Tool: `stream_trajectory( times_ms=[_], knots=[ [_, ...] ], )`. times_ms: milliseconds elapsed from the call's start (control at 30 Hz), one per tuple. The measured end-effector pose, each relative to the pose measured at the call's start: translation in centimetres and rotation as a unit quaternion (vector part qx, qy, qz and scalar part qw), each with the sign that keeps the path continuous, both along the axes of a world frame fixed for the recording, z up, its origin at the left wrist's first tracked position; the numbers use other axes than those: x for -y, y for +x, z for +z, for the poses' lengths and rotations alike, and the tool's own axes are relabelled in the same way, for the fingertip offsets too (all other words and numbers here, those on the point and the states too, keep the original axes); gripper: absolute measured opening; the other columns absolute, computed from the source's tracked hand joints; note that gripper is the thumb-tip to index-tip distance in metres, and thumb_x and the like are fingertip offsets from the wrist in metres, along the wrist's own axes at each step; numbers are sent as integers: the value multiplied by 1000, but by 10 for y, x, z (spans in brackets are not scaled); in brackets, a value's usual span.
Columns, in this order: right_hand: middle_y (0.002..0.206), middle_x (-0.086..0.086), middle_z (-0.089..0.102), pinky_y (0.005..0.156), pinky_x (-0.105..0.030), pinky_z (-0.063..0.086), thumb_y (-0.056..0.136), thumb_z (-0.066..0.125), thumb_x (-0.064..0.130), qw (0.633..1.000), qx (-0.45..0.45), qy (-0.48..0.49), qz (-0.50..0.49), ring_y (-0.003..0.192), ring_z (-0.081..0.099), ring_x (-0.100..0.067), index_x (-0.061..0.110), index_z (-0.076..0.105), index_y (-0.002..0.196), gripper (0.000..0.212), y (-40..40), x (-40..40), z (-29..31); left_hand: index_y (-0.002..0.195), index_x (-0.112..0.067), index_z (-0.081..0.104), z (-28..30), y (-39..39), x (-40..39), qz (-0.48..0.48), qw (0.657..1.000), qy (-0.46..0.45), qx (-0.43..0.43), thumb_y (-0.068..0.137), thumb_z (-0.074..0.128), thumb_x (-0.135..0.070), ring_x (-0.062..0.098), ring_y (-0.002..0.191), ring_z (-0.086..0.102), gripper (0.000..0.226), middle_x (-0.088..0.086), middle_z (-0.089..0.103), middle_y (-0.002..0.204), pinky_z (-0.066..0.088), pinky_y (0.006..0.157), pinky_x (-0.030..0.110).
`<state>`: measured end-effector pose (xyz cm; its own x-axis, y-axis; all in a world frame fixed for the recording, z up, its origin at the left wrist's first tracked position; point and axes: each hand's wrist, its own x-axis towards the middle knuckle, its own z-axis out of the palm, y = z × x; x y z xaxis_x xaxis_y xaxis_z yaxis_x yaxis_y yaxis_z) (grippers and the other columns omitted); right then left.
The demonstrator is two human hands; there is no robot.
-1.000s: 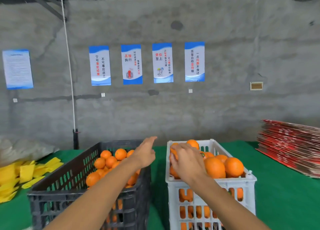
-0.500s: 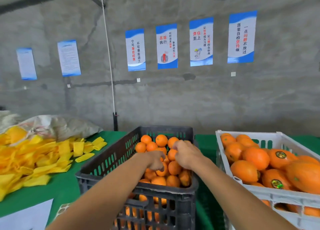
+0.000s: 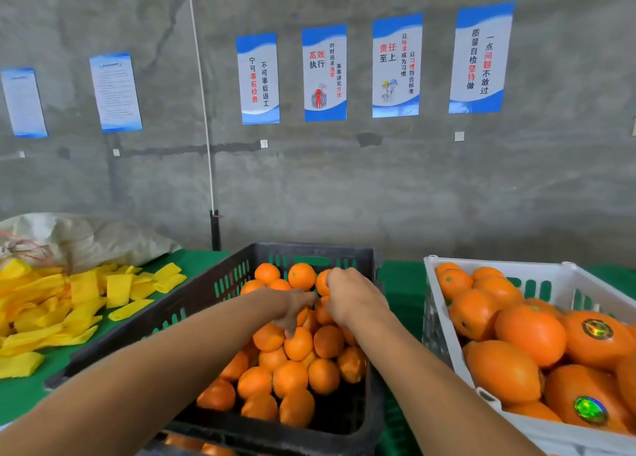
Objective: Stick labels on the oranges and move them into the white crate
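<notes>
A black crate (image 3: pixel 206 294) in the middle holds a heap of unlabelled oranges (image 3: pixel 290 376). Both my hands are down inside it, close together at the top of the heap. My left hand (image 3: pixel 296 309) curls its fingers down round an orange (image 3: pixel 300 343). My right hand (image 3: pixel 354 297) is cupped knuckles-up over another orange (image 3: pixel 322 314), which it mostly hides. To the right stands the white crate (image 3: pixel 499 264), full of larger oranges; two near its front (image 3: pixel 597 338) carry shiny round labels.
Yellow sheets (image 3: pixel 69 304) lie piled on the green table (image 3: pixel 399 283) at the left, in front of a pale sack (image 3: pixel 86 235). A concrete wall with posters rises just behind the crates, and a thin pole (image 3: pixel 215 228) stands behind the black crate.
My right hand left the white crate and joined the left in the black crate. My view swung left and down. Both hands have sunk a little deeper onto the heap.
</notes>
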<state>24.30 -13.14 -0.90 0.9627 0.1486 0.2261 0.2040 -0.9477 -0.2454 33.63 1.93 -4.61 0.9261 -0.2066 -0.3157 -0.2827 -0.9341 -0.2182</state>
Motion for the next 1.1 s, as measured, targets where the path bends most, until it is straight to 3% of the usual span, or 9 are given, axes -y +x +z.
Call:
stream_trajectory(
  times_ms=[200,300,400,500,600,767,900,967,1100],
  knots=[
    [115,-14,61,87,-43,52,91,62,8,999,21,35,8,110,61,-39,16,63,111,21,-4,1,2,146,-25,46,11,-19,-3,-70,995,-4,64,95,70,-10,41,113,61,59,14,33,147,53,98,53],
    [126,-12,64,89,-42,53,98,55,11,995,63,77,21,115,63,-35,16,65,124,28,-13,3,7,146,-21,45,37,-45,-4,-92,978,-134,129,94,70,-15,39,117,58,58,14,36,144,49,102,47],
    [128,-11,66,97,-44,52,103,48,16,978,107,164,64,121,61,-32,14,62,126,27,-31,9,13,137,-17,54,66,-84,-2,-105,912,-334,213,89,75,-11,33,122,54,53,13,55,132,46,104,46],
    [135,-7,64,105,-46,48,104,55,28,941,131,298,99,127,59,-26,16,56,139,37,-63,14,18,133,-15,58,80,-133,2,-101,834,-476,260,84,80,-4,23,101,64,54,10,66,121,53,94,44],
    [129,2,65,101,-42,52,100,62,37,896,202,378,115,120,61,-13,21,58,138,41,-106,25,15,140,-24,52,81,-184,10,-69,770,-569,280,83,85,-18,6,62,57,66,-6,68,108,53,69,27],
    [118,11,63,88,-35,57,95,73,33,816,280,482,154,107,64,-12,25,67,126,33,-186,55,-2,141,-25,59,59,-267,40,-92,673,-689,252,85,87,-21,0,54,50,63,-12,59,58,44,59,16],
    [124,4,62,91,-36,56,96,73,25,801,305,485,175,112,63,-22,19,66,127,33,-230,73,-30,141,-20,59,18,-313,65,-143,630,-705,291,86,86,-16,8,68,64,61,-5,70,85,55,66,23],
    [123,5,63,91,-33,56,95,73,25,802,294,491,173,112,63,-23,18,67,126,32,-246,80,-52,144,-22,56,-9,-328,69,-160,637,-684,317,88,84,-26,17,76,64,63,3,67,108,56,71,26],
    [122,7,65,89,-25,56,95,73,32,810,240,506,174,108,66,-23,23,69,123,30,-270,91,-108,146,-27,52,-70,-349,68,-175,674,-617,368,89,78,-43,12,80,59,64,-12,54,134,49,75,17]
  ],
)
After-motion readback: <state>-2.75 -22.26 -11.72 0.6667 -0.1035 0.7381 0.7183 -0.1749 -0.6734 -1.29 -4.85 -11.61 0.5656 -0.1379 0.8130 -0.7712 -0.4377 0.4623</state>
